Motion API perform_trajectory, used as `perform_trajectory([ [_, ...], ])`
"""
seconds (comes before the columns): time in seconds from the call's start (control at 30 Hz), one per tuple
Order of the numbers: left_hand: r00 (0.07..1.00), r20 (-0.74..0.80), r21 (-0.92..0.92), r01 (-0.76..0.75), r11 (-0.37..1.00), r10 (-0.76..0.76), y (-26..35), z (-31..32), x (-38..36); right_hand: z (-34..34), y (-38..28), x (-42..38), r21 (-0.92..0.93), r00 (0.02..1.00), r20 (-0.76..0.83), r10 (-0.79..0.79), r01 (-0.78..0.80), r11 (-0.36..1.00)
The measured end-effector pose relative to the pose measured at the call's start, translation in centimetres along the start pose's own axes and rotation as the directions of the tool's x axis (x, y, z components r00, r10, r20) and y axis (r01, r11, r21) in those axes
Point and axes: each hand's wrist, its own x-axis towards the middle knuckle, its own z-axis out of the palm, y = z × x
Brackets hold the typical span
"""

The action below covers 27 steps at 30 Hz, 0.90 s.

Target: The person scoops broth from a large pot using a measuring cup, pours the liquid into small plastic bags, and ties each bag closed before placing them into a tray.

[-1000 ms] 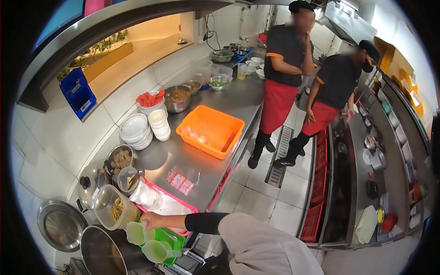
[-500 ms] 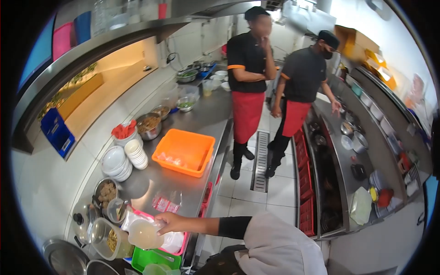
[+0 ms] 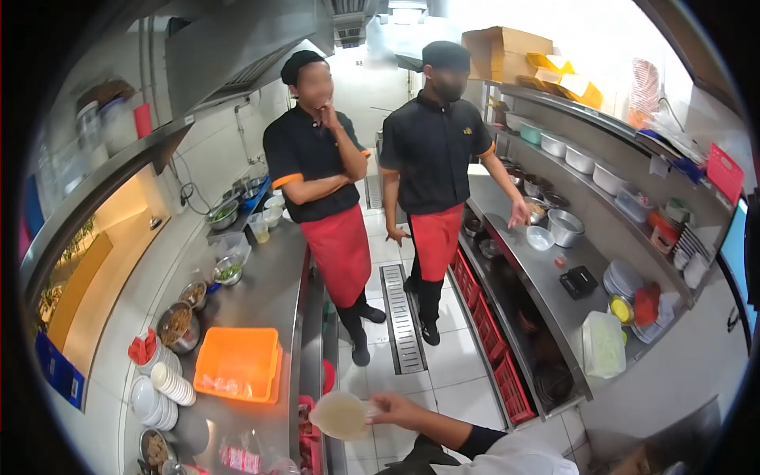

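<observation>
My right hand is closed around the handle side of a clear plastic jug of pale, cloudy liquid. I hold it up over the floor, just right of the left counter's edge. My left hand is out of view. On the left counter nearby are an orange plastic bin and a red-and-white printed plastic packet.
Two people in black shirts and red aprons stand ahead, one by the left counter, one by the right counter. A floor drain grate runs between the counters. Stacked bowls and cups line the left wall.
The jug and my right hand have moved right, from above the left counter to over the aisle. My view has swung right and up. The right-hand person now faces me.
</observation>
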Motion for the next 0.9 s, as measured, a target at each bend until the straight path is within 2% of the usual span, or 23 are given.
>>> perform_trajectory([
  [0.1, 0.971, 0.194, 0.068, 0.127, 0.990, -0.138, 6.0, 8.4, 5.0, -10.2, -1.1, -0.8, 0.006, 0.997, -0.077, -0.019, 0.020, 1.000],
  [0.13, 0.985, 0.159, 0.091, 0.052, 0.995, -0.066, 7.2, 12.2, 6.2, -13.8, -0.9, -0.9, -0.024, 0.996, -0.090, 0.004, -0.006, 1.000],
  [0.23, 0.976, 0.178, -0.088, -0.110, 0.990, 0.125, 12.6, 20.8, 10.7, -22.9, -0.7, -0.6, -0.100, 0.990, -0.129, 0.057, -0.070, 0.993],
  [0.27, 0.968, 0.231, -0.035, -0.092, 0.995, 0.098, 16.5, 22.2, 12.5, -25.3, -1.0, -0.2, -0.124, 0.988, -0.143, 0.066, -0.084, 0.989],
  [0.37, 0.967, 0.232, -0.014, -0.106, 0.994, 0.106, 16.6, 28.2, 14.4, -31.7, -2.6, 0.7, -0.154, 0.984, -0.177, 0.021, -0.048, 0.987],
  [0.4, 0.965, 0.255, -0.031, -0.049, 0.998, 0.055, 16.7, 29.5, 14.7, -33.5, -3.0, 1.2, -0.168, 0.983, -0.184, 0.022, -0.053, 0.984],
  [0.5, 0.971, 0.234, -0.083, -0.029, 0.996, 0.048, 17.9, 32.4, 15.9, -37.6, -3.4, 2.6, -0.170, 0.977, -0.212, 0.017, -0.054, 0.984],
  [0.6, 0.961, 0.237, -0.034, -0.141, 0.989, 0.145, 22.1, 34.1, 18.1, -40.0, -3.1, 3.7, -0.098, 0.967, -0.254, -0.007, -0.019, 0.995],
  [0.7, 0.956, 0.274, 0.074, -0.129, 0.989, 0.104, 19.7, 36.7, 19.0, -41.1, -4.1, 4.1, -0.039, 0.953, -0.302, -0.031, 0.020, 0.999],
  [0.8, 0.942, 0.333, 0.006, 0.036, 0.999, -0.036, 23.3, 38.1, 20.7, -42.4, -4.8, 3.9, -0.034, 0.948, -0.319, 0.002, -0.013, 0.999],
  [0.9, 0.946, 0.320, -0.050, -0.040, 0.998, 0.054, 25.8, 39.3, 21.9, -43.6, -4.4, 3.3, -0.053, 0.942, -0.334, 0.042, -0.063, 0.997],
])
